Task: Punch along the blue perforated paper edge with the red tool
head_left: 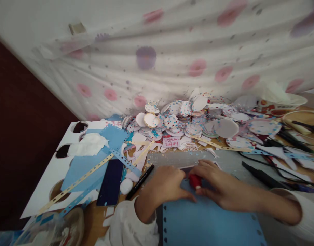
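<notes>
A blue sheet [210, 225] with punched holes along its side edges lies in front of me on a grey surface. My right hand [215, 184] is closed round a small red object [195, 181] at the top of the sheet. The object looks like a small punch, though blur hides its details. Just left of it, my left hand [167, 184] rests at the sheet's upper left, its thumb stretched toward the red object and its other fingers curled and partly hidden. Whether anything lies under those fingers cannot be seen.
Heaped paper discs [172, 121] fill the back. On the left are a dark phone [110, 182], a black marker [140, 182], a white round lid [126, 186] and punched strips [77, 184]. Black cables and tools [261, 175] lie right. A paper bowl [280, 106] stands back right.
</notes>
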A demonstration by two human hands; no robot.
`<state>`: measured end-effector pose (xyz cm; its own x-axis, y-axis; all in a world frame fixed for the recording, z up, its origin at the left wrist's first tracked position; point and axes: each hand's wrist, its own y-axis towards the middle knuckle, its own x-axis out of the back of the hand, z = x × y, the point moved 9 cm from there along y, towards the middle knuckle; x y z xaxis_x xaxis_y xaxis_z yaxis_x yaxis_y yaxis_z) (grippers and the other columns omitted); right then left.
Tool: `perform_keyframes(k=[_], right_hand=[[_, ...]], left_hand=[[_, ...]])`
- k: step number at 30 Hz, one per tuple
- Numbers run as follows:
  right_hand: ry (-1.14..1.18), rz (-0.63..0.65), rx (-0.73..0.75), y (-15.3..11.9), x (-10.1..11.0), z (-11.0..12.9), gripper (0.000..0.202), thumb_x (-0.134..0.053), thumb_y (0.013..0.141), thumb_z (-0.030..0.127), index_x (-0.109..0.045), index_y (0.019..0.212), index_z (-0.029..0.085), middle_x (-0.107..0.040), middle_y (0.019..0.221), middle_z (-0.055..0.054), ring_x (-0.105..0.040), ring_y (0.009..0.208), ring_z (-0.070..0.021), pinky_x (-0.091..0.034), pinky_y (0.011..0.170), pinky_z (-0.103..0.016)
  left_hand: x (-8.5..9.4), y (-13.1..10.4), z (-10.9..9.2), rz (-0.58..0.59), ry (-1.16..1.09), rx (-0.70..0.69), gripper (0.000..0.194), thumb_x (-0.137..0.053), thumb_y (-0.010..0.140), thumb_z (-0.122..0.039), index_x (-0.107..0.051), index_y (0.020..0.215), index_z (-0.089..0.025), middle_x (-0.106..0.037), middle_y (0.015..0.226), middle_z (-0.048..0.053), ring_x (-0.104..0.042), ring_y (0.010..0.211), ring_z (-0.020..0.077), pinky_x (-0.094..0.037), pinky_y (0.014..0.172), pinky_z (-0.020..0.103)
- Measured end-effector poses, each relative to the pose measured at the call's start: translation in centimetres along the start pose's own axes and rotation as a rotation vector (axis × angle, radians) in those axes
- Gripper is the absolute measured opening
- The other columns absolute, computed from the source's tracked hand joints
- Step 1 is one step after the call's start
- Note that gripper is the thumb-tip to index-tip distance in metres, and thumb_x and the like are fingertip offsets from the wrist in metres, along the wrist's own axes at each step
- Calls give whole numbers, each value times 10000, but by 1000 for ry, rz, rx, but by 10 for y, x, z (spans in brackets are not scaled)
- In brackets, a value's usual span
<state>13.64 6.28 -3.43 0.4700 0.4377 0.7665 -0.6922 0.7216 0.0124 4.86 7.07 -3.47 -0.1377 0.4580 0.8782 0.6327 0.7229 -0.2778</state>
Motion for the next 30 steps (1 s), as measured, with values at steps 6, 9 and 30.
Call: perform_keyframes(k=[6, 9, 30], right_hand=[[126, 12, 13, -5, 6, -3, 208, -557, 955, 380, -628, 1063, 217, -682, 1025, -82, -629, 998, -255, -511, 901, -455], [195, -8, -1, -7, 9, -2, 229, -594, 942, 416, -648, 1071, 235, -696, 1032, -71, -641, 1015, -250, -515, 921, -446], [416, -20, -180, -23, 19, -31, 351, -590, 938, 530, -628, 1161, 262, -697, 1111, -65, -649, 1063, -258, -530, 929, -411]], left_hand=[[4, -5, -2, 56, 100, 36, 243, -683, 920, -428, -783, 923, -208, -797, 945, 80, -746, 914, 280, -483, 694, 305], [5, -8, -5, 60, 107, 34, 240, -682, 924, -426, -785, 926, -208, -798, 954, 82, -747, 926, 276, -487, 712, 304], [7, -20, -14, 131, 179, 33, 248, -714, 907, -408, -802, 906, -176, -797, 893, 100, -745, 862, 276, -441, 645, 307]])
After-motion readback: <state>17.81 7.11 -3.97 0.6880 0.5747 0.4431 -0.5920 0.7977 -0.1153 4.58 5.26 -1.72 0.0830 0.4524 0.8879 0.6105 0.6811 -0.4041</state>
